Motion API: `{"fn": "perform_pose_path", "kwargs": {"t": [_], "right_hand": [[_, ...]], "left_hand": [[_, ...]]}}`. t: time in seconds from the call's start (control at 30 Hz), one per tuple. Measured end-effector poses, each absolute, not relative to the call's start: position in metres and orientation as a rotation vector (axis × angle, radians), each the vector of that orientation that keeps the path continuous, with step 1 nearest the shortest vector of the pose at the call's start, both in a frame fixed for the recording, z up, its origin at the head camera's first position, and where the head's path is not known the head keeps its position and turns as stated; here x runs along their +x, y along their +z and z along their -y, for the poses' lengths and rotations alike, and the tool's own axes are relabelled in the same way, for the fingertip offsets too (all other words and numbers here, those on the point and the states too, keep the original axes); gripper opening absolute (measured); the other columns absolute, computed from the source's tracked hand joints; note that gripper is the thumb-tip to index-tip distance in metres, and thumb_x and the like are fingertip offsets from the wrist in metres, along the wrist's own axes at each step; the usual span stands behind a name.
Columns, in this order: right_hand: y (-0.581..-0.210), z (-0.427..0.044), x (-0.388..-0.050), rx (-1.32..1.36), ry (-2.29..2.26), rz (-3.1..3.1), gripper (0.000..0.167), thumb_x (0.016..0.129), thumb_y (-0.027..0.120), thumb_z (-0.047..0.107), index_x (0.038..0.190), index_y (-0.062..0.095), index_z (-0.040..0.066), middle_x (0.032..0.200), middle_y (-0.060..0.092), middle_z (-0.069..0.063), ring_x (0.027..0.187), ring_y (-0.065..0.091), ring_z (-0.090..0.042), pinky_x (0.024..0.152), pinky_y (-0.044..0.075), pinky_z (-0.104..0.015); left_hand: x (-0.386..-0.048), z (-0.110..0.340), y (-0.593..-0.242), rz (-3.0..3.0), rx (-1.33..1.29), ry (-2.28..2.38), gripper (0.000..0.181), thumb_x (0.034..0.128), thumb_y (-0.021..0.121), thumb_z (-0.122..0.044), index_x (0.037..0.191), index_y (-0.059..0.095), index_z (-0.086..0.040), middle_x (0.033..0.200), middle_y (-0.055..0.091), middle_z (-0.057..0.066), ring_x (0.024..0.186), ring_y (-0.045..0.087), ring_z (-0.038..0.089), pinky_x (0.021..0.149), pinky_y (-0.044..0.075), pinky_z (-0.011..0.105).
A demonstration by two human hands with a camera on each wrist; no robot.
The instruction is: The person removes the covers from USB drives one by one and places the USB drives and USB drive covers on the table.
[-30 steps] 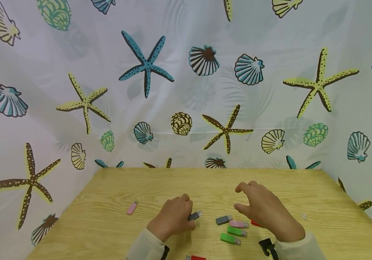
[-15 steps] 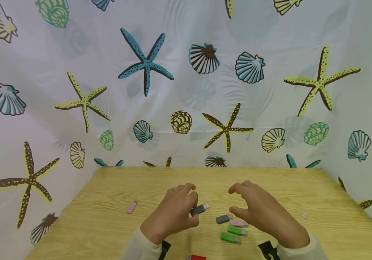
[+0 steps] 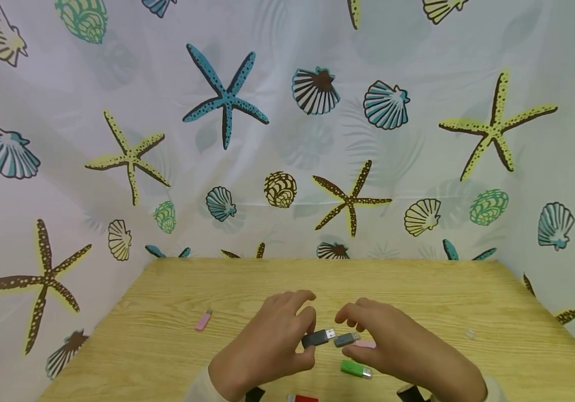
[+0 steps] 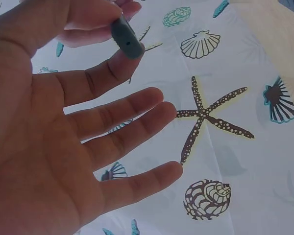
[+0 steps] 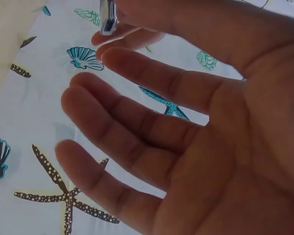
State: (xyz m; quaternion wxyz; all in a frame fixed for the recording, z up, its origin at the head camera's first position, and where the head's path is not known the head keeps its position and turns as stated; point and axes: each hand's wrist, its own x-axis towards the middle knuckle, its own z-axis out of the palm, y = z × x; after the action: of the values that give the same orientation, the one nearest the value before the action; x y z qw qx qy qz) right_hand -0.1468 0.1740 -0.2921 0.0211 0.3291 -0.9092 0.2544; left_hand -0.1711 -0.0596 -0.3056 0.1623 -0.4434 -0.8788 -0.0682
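Note:
My left hand (image 3: 272, 343) pinches a dark grey USB flash drive (image 3: 314, 338) between thumb and forefinger, its metal plug pointing right. In the left wrist view the rear end of that USB flash drive (image 4: 127, 39) shows at the fingertips, and the other fingers are spread. Just right of the plug, my right hand (image 3: 408, 349) hovers with fingers loosely bent and nothing in its grasp. The right wrist view shows the metal plug (image 5: 108, 18) beside the right thumb. Under the right hand lie a second grey USB drive (image 3: 346, 339) and a partly covered pink one (image 3: 365, 344).
A green USB drive (image 3: 355, 368) lies nearer me on the wooden table (image 3: 176, 357). A red one (image 3: 303, 398) is cut off by the bottom edge. Far left lies a pink drive (image 3: 203, 321); at right, a small clear object (image 3: 470, 334). Patterned cloth (image 3: 277, 139) encloses the table.
My left hand has lifted the grey USB drive and carried it right. My right hand has moved left toward it, now covering one green drive and part of the pink one.

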Motion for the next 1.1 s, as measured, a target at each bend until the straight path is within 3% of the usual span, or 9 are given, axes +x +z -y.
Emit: {"fn": "perform_pose_path", "kwargs": {"t": [0.23, 0.7, 0.9, 1.1], "right_hand": [[-0.290, -0.166, -0.143, 1.032, 0.852, 2.836, 0.025, 0.085, 0.074, 0.028, 0.106, 0.063, 0.017, 0.088, 0.057, 0.015, 0.079, 0.055, 0.000, 0.070, 0.050, -0.026], [-0.288, -0.163, -0.139, 1.080, 0.827, 2.781, 0.015, 0.083, 0.076, 0.020, 0.089, 0.062, 0.022, 0.081, 0.054, 0.018, 0.073, 0.051, 0.002, 0.066, 0.048, -0.023], [-0.288, -0.163, -0.139, 1.087, 0.812, 2.749, 0.013, 0.084, 0.075, 0.018, 0.089, 0.063, 0.019, 0.081, 0.054, 0.017, 0.072, 0.050, 0.002, 0.065, 0.048, -0.023], [-0.290, -0.163, -0.140, 1.102, 0.765, 2.668, 0.014, 0.083, 0.075, 0.016, 0.088, 0.063, 0.020, 0.081, 0.055, 0.015, 0.072, 0.051, 0.002, 0.065, 0.048, -0.022]], "left_hand": [[-0.164, 0.058, -0.303, 2.470, -1.318, -0.200, 0.018, 0.0804, 0.071, -0.030, 0.084, 0.055, -0.021, 0.127, 0.056, 0.006, 0.116, 0.054, 0.023, 0.096, 0.043, 0.047], [-0.158, 0.057, -0.302, 2.386, -1.334, -0.190, 0.019, 0.0790, 0.072, -0.028, 0.082, 0.055, -0.021, 0.120, 0.059, 0.003, 0.120, 0.051, 0.017, 0.097, 0.043, 0.043], [-0.158, 0.058, -0.301, 2.383, -1.330, -0.212, 0.018, 0.0802, 0.072, -0.029, 0.084, 0.057, -0.021, 0.120, 0.059, 0.003, 0.114, 0.055, 0.018, 0.094, 0.046, 0.041], [-0.161, 0.057, -0.301, 2.348, -1.331, -0.274, 0.017, 0.0815, 0.071, -0.028, 0.087, 0.058, -0.019, 0.114, 0.059, 0.002, 0.097, 0.060, 0.015, 0.082, 0.051, 0.035]]}}
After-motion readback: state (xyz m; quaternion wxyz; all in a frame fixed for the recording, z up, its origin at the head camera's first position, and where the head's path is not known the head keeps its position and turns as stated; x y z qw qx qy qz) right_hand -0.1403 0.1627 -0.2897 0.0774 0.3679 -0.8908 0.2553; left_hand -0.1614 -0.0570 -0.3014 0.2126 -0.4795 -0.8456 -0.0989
